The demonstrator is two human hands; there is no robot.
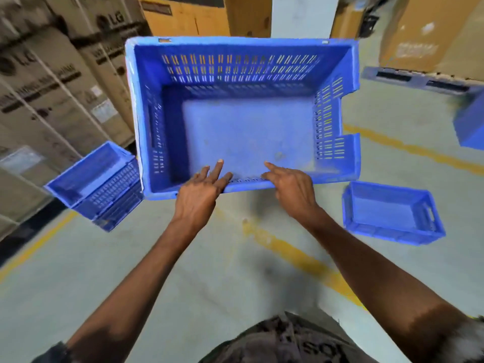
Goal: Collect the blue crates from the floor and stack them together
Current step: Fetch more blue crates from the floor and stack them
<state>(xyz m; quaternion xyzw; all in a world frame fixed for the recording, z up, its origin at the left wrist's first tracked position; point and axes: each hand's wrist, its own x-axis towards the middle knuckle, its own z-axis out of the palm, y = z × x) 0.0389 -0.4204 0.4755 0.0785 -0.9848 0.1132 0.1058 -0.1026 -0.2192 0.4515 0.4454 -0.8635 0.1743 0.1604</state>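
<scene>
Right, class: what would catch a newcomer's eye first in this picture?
The big blue crate fills the centre, its near rim held by the left hand and right hand. A stack of blue crates sits at left, and a smaller crate lies on the floor at right.

A large blue crate (pixel 243 116) fills the middle of the view, its open top facing the camera and its inside bare. Its walls are slotted with rows of narrow vents, and the right wall has a stepped cut-out. To its left, beside cartons, stands a stack of blue crates (pixel 97 187), nested one in another and seen tilted. On the floor to the right lies a smaller shallow blue crate (pixel 390 213), upright and empty, with a handle slot in its right end. Part of another blue crate (pixel 471 121) shows at the right edge.
</scene>
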